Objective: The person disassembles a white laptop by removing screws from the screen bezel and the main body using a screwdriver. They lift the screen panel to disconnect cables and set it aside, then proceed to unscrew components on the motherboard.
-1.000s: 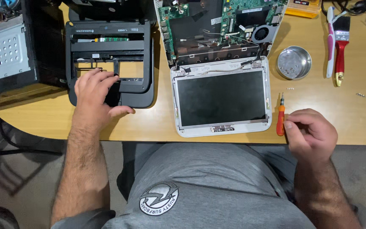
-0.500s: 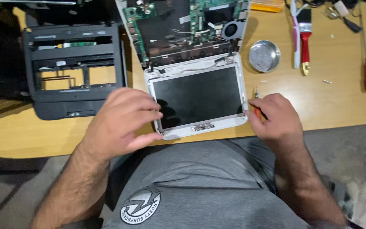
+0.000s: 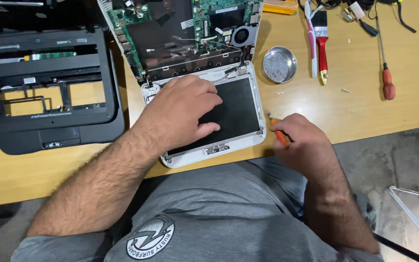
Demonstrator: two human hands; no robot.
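One orange screwdriver (image 3: pixel 278 134) clenched in right hand (image 3: pixel 302 143), tip up-left; left hand (image 3: pixel 183 111) flat on screen (image 3: pixel 236 114).

Screen (image 3: pixel 233 111) black within a white bezel (image 3: pixel 209 151); circuit board (image 3: pixel 214 14) green; screwdriver (image 3: pixel 280 137) in the right hand (image 3: pixel 304 145) orange. Casing (image 3: pixel 49 131) black, table (image 3: pixel 355 111) light wood, dish (image 3: pixel 279 64) silver. Brush (image 3: pixel 321 48) handle red, second screwdriver (image 3: pixel 388 87) red-handled, shirt (image 3: pixel 209 218) grey with white emblem.

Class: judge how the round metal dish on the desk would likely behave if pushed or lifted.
The round metal dish looks thin and shallow, so probably light. Its smooth shiny base would likely slide on the wooden desk. Sitting flat and low, it seems unlikely to tip or roll.
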